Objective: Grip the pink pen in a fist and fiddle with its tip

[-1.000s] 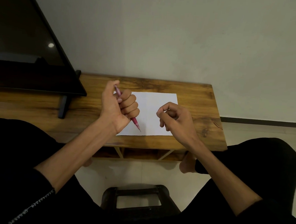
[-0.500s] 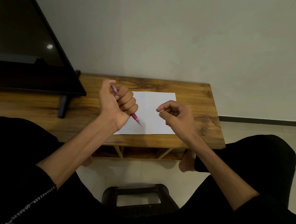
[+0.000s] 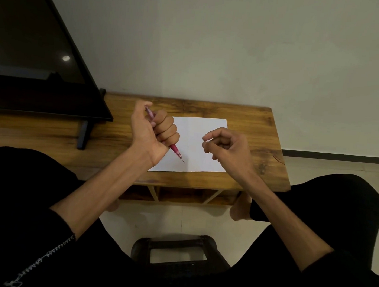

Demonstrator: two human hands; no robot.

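Observation:
My left hand (image 3: 153, 133) grips a pink pen (image 3: 176, 152) in a fist, its thin tip pointing down and right over a white sheet of paper (image 3: 198, 130). The pen's back end sticks out above my thumb. The sheet lies flat on a low wooden table (image 3: 252, 116). My right hand (image 3: 227, 149) hovers over the right part of the sheet with its fingers curled; whether it holds something small is hidden from me.
A dark flat screen (image 3: 34, 56) on a stand fills the table's left side. A dark stool frame (image 3: 177, 248) stands on the tiled floor between my knees. A pale wall rises behind the table.
My left hand has shifted slightly left and up with the pen. My right hand's fingers have loosened a little and its thumb and forefinger have parted.

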